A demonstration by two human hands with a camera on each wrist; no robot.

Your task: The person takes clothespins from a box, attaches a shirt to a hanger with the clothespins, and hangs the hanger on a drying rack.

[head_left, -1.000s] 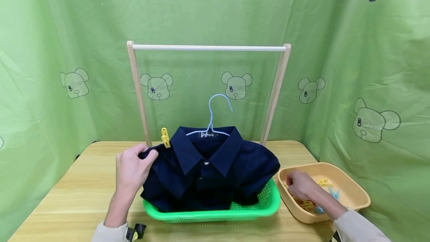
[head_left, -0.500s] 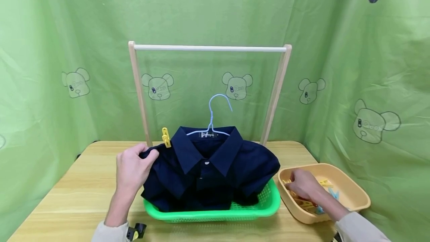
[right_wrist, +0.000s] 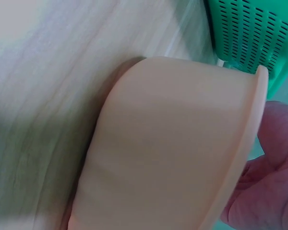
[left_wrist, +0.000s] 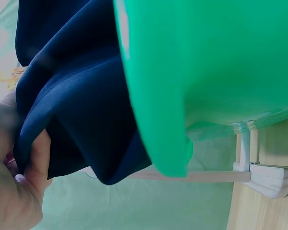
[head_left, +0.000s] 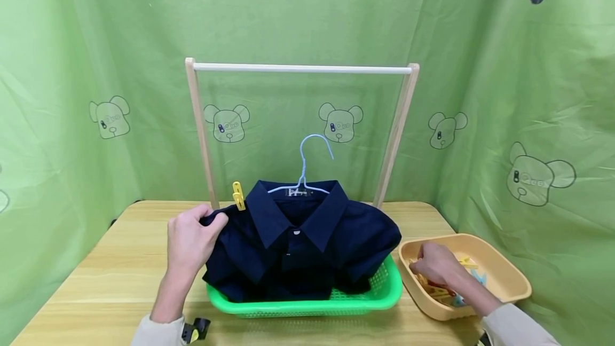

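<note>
Bright, even head view, softer wrist views, upper-left glare in both, shadow beside tub [right_wrist: 168, 129]

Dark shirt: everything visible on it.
Navy shirt, plain, apparently woven cloth, with a pointed collar, a label inside the neck and a pale button in front. It sits collar-up, creased, its lower part in the green basket. A light-blue hanger is inside the neck, its hook off the rail. A yellow clothespin stands at one shoulder; beside it the left hand pinches the cloth.
</note>
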